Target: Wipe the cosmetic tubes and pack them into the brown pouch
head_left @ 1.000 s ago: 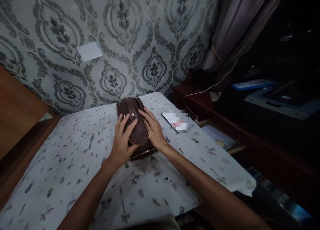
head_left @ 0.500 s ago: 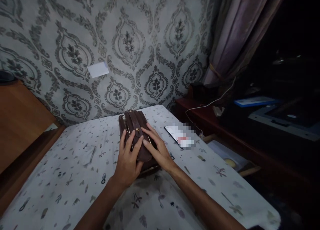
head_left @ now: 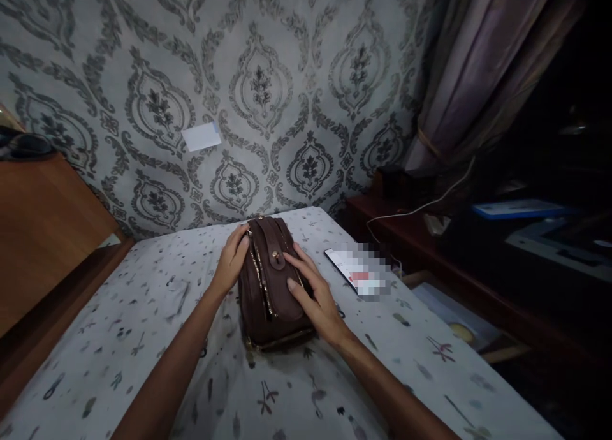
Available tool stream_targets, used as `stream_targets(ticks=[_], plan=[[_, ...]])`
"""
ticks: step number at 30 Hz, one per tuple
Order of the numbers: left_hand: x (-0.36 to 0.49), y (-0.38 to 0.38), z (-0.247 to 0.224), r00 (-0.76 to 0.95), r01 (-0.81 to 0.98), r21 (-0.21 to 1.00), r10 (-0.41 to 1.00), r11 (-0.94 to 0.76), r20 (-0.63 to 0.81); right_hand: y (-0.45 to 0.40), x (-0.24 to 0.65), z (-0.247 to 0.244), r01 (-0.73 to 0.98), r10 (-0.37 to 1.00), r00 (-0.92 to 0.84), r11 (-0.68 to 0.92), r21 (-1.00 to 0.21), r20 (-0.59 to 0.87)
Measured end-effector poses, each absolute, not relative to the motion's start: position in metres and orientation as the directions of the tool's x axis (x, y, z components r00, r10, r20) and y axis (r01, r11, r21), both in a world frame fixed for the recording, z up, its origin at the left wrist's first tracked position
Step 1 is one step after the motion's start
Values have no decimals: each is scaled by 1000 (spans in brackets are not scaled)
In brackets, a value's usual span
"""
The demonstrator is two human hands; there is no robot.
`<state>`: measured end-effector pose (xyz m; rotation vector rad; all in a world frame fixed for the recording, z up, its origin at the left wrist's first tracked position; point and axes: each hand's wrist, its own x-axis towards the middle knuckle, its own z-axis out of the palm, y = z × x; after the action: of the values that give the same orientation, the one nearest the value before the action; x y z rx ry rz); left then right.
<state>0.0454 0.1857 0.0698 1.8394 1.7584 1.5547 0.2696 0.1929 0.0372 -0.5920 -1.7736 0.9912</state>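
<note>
A brown leather handbag (head_left: 272, 287) lies on the patterned sheet, with gold-toothed zippers along its length and a strap tab with a gold stud (head_left: 276, 255). My left hand (head_left: 232, 261) is at the bag's far left corner, fingers drawn together beside the far end of the left zipper (head_left: 261, 271). What lies between those fingertips is too small to make out. Across the bag's right side, my right hand (head_left: 318, 300) grips it, thumb and forefinger on top, other fingers partly hidden along the side.
To the right of the bag lies a phone (head_left: 351, 271) with a lit, partly blurred screen. A wooden cabinet (head_left: 52, 236) borders the sheet on the left. Beyond the right edge are an open drawer (head_left: 449, 319) and a white cable (head_left: 421, 209). Patterned wallpaper (head_left: 261, 89) is behind.
My left hand has moved off the bag's top to its far left corner, uncovering the left zipper. The right hand stays on the bag's right side. The view has shifted slightly.
</note>
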Motion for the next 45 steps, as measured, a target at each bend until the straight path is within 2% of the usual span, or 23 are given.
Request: stream_targets(ticks=[5, 11, 17, 23, 26, 36, 45], plan=[[49, 190, 70, -189, 687, 663, 808, -298, 559, 193, 267, 37, -53, 756, -395, 548, -835, 522], [45, 193, 54, -188, 634, 724, 854, -271, 484, 192, 266, 37, -49, 756, -397, 549, -834, 520], [38, 201, 57, -118, 666, 687, 869, -289, 481, 205, 272, 42, -58, 746, -423, 544, -837, 515], [38, 202, 58, -88, 677, 654, 845, -338, 528, 266, 244, 66, -9, 751, -540, 445, -895, 379], [37, 205, 55, -95, 678, 657, 847, -330, 523, 303, 217, 82, 49, 750, -561, 452, -891, 349], [38, 210, 49, -90, 671, 673, 867, -311, 491, 330, 194, 78, 109, 656, -656, 573, -812, 375], [51, 208, 48, -218, 607, 732, 821, -309, 527, 329, 196, 98, 234, 615, -725, 644, -729, 310]])
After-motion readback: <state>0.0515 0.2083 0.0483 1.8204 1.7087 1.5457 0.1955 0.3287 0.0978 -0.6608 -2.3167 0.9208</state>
